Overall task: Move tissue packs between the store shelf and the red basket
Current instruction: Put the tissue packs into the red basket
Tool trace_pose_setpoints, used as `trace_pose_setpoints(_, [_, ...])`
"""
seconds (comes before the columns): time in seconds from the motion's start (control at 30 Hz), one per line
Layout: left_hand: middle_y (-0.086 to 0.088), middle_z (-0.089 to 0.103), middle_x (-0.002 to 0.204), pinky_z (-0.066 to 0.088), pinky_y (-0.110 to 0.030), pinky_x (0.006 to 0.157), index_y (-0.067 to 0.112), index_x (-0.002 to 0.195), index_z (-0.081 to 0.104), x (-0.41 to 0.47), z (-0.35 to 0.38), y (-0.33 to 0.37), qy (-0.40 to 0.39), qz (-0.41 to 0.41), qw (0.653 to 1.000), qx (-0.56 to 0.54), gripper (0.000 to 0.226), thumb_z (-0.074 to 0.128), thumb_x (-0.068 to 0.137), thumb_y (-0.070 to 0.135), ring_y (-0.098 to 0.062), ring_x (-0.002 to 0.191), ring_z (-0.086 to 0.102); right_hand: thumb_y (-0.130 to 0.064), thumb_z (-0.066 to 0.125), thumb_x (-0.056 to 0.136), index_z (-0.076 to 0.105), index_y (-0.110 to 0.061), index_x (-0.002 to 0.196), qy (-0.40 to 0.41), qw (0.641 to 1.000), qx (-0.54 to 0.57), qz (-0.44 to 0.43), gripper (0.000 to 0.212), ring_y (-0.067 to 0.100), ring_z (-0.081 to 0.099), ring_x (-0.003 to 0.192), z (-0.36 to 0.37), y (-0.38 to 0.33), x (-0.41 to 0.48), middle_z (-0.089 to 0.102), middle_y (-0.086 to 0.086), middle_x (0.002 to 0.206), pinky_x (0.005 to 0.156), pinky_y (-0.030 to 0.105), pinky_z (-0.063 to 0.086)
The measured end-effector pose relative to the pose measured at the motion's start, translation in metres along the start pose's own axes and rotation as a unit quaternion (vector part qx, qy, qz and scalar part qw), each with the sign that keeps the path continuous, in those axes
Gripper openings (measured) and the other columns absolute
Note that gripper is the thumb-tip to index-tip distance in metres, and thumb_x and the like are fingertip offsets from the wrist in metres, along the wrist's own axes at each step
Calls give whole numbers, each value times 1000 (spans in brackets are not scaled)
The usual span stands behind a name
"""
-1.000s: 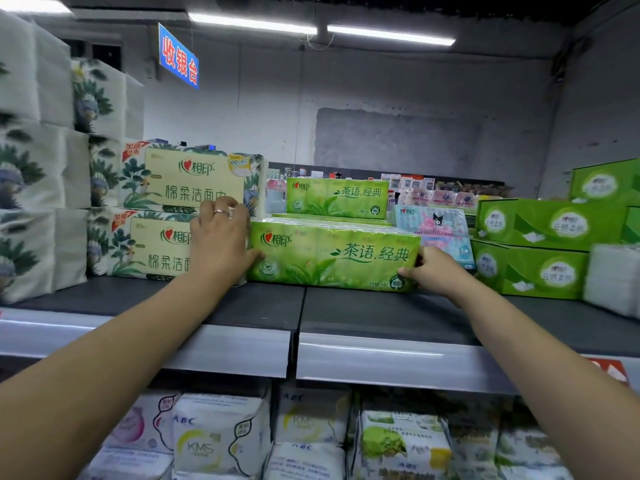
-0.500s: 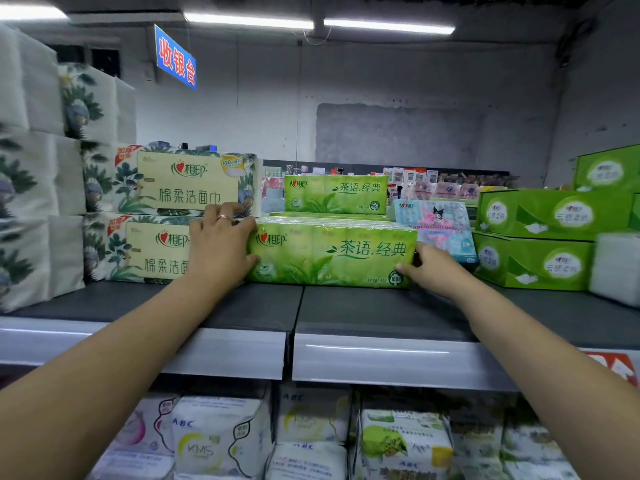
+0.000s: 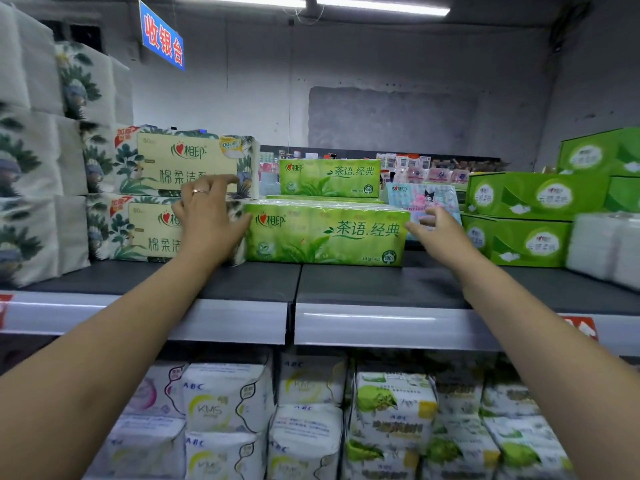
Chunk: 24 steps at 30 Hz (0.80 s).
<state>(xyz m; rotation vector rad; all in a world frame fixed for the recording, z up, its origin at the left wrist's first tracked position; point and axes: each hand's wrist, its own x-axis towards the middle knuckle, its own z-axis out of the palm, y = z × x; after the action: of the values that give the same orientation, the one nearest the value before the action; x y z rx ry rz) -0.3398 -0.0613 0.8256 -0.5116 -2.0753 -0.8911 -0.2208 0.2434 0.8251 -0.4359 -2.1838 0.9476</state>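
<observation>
A long green tissue pack (image 3: 325, 237) lies on the dark top shelf (image 3: 346, 285), front face toward me. My left hand (image 3: 211, 220) is at the pack's left end with fingers spread and lifted; only the thumb side touches the pack. My right hand (image 3: 440, 233) hovers at the pack's right end with fingers straight and loose, holding nothing. A second green tissue pack (image 3: 329, 178) stands behind the first. The red basket is not in view.
Two beige floral tissue packs (image 3: 180, 164) are stacked just left of my left hand, with taller floral packs (image 3: 27, 168) beyond. To the right are a pink-blue pack (image 3: 426, 199), green boxes (image 3: 519, 216) and white rolls (image 3: 606, 247). Packaged goods (image 3: 225, 410) fill the lower shelf.
Both hands gripped the ends of the green pack before. Now the fingers of both have opened and drawn off it, and the pack rests on the shelf.
</observation>
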Motion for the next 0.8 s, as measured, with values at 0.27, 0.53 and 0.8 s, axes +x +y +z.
trace_pose_setpoints(0.27, [-6, 58, 119, 39, -35, 92, 13, 116, 57, -11, -44, 11, 34, 30, 987, -155, 34, 59, 85, 24, -22, 112, 49, -27, 51, 96, 58, -16, 104, 53, 989, 129, -59, 15, 16, 63, 95, -34, -36, -45, 64, 2, 106, 91, 38, 51])
trace_pose_setpoints(0.53, [2, 61, 100, 45, -17, 75, 19, 100, 58, -52, -71, 25, 10, -55, 947, -317, 10, 56, 91, 15, -9, 85, 56, -25, 48, 97, 57, -20, 101, 30, 978, 200, -54, 11, 11, 63, 90, -19, -51, -116, 65, -3, 100, 82, 31, 51])
trace_pose_setpoints(0.8, [-8, 62, 107, 50, -35, 88, 23, 98, 57, -93, -92, 14, -41, -125, 925, -356, 9, 57, 92, 16, -23, 101, 60, -26, 48, 98, 56, -30, 91, 15, 973, 229, -31, 11, 16, 65, 97, -11, -57, -151, 65, -2, 105, 88, 38, 52])
